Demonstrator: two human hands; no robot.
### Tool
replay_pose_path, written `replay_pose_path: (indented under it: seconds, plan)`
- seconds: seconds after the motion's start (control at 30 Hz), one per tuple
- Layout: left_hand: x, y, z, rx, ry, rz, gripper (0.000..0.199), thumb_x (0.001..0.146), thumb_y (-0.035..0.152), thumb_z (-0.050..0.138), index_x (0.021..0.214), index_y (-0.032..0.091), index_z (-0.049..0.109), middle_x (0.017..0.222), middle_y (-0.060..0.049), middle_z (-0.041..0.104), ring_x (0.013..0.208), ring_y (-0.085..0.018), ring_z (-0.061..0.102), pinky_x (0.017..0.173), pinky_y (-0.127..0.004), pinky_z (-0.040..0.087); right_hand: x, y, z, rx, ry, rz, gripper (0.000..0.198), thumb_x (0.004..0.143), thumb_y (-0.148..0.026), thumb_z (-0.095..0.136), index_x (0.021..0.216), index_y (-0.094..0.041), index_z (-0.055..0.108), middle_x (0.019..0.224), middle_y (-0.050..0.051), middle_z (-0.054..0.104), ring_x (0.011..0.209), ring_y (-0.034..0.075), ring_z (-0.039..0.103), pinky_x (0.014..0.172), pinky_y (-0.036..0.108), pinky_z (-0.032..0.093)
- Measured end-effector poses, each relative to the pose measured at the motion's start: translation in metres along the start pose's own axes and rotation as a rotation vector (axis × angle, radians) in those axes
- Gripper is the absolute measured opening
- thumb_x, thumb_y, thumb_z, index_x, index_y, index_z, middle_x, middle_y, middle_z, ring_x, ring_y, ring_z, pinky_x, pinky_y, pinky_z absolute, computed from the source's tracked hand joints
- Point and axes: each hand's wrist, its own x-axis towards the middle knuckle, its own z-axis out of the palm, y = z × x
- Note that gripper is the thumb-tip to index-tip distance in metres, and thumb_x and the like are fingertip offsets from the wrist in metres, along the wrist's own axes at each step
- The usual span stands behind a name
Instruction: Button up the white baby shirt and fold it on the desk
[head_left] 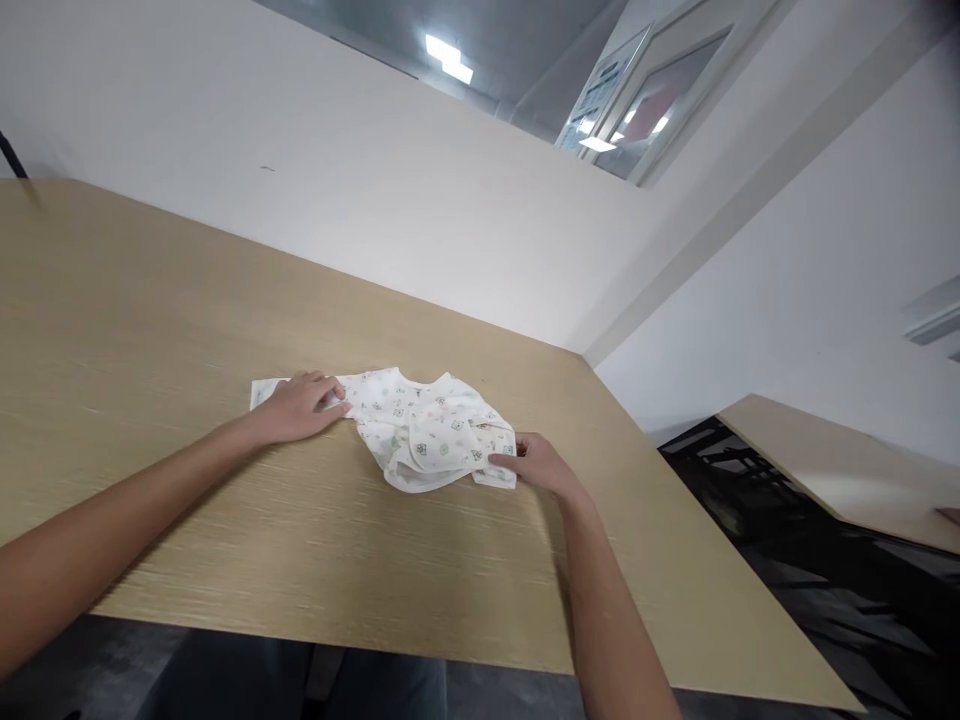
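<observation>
Mid-frame shirt (442,425): we judge light, limp; grip cuffs (505,478). Left hand (298,408): fingers over sleeve (355,397), thumb apart. Right hand (545,465): pinching cuff.

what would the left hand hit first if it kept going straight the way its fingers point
Most likely the body of the printed white baby top: the left hand lies on its sleeve, fingers pointing toward the chest. Exact height above the cloth is unclear.
</observation>
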Motion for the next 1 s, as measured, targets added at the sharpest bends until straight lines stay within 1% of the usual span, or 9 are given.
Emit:
replay_pose_path:
  seconds: [0.03,0.17,0.2,0.23,0.4,0.47,0.57,0.73,1.0]
  plan:
    - [0.001,-0.002,0.007,0.005,0.017,-0.019,0.045,0.094,0.061,0.044,0.105,0.022,0.065,0.103,-0.010,0.065,0.105,-0.030,0.058,0.092,-0.043,0.042,0.001,0.001,-0.001,-0.017,0.070,-0.025,0.033,0.068,-0.046,0.077,0.080,-0.015,0.072,0.078,0.004,0.068,0.070,0.019,0.055,0.062,0.028,0.040]
    - [0.006,-0.011,0.021,-0.018,0.067,-0.021,0.038,0.094,0.056,0.045,0.101,0.023,0.063,0.103,-0.008,0.063,0.105,-0.030,0.056,0.094,-0.045,0.041,0.003,0.009,-0.019,-0.150,0.754,-0.200,0.025,0.077,-0.042,0.061,0.083,-0.018,0.066,0.074,0.004,0.063,0.068,0.018,0.052,0.066,0.031,0.041]
    - [0.007,-0.013,0.022,-0.023,0.074,-0.014,0.037,0.094,0.055,0.045,0.100,0.023,0.063,0.103,-0.008,0.063,0.105,-0.030,0.056,0.094,-0.045,0.042,0.001,0.011,-0.025,-0.187,0.826,-0.250,0.025,0.077,-0.040,0.060,0.086,-0.018,0.066,0.078,0.005,0.064,0.072,0.020,0.054,0.070,0.033,0.043]
    - [0.007,-0.013,0.021,-0.022,0.083,-0.013,0.037,0.094,0.055,0.045,0.100,0.023,0.064,0.104,-0.008,0.063,0.106,-0.030,0.056,0.095,-0.046,0.042,-0.002,0.014,-0.032,-0.216,0.804,-0.293,0.025,0.077,-0.040,0.061,0.089,-0.018,0.068,0.084,0.007,0.067,0.077,0.021,0.057,0.075,0.034,0.045]
    - [0.004,-0.008,0.018,0.038,0.124,-0.041,0.040,0.095,0.056,0.043,0.104,0.024,0.064,0.118,-0.012,0.063,0.118,-0.035,0.053,0.102,-0.055,0.039,-0.017,0.015,-0.042,-0.198,0.291,-0.250,0.046,0.073,-0.052,0.081,0.109,-0.024,0.076,0.121,0.010,0.071,0.112,0.031,0.064,0.099,0.044,0.048]
    - [0.003,-0.006,0.018,0.032,0.123,-0.072,0.046,0.096,0.060,0.039,0.107,0.025,0.066,0.123,-0.012,0.062,0.122,-0.036,0.051,0.103,-0.059,0.037,-0.015,0.011,-0.032,-0.090,0.317,-0.254,0.049,0.081,-0.055,0.075,0.121,-0.025,0.073,0.135,0.011,0.066,0.123,0.031,0.060,0.102,0.044,0.048]
    - [0.003,-0.003,0.018,0.018,0.109,-0.124,0.053,0.098,0.064,0.033,0.114,0.028,0.069,0.130,-0.013,0.061,0.127,-0.038,0.048,0.103,-0.063,0.035,-0.003,0.006,-0.008,-0.013,0.390,-0.239,0.045,0.092,-0.055,0.060,0.117,-0.021,0.074,0.129,0.013,0.068,0.115,0.029,0.063,0.095,0.041,0.051]
    - [0.006,-0.006,0.020,0.051,0.093,-0.121,0.058,0.100,0.061,0.025,0.124,0.030,0.069,0.133,-0.014,0.058,0.131,-0.039,0.046,0.104,-0.067,0.034,0.023,0.020,0.015,-0.098,0.312,-0.187,0.042,0.091,-0.053,0.056,0.102,-0.019,0.078,0.113,0.012,0.073,0.102,0.026,0.065,0.092,0.040,0.049]
    - [0.018,-0.022,0.017,0.102,0.083,-0.090,0.062,0.102,0.058,0.020,0.132,0.028,0.065,0.139,-0.013,0.057,0.135,-0.038,0.048,0.109,-0.063,0.033,0.055,0.038,0.016,-0.194,0.511,-0.232,0.032,0.086,-0.039,0.053,0.095,-0.018,0.075,0.111,0.014,0.072,0.111,0.028,0.060,0.108,0.046,0.041]
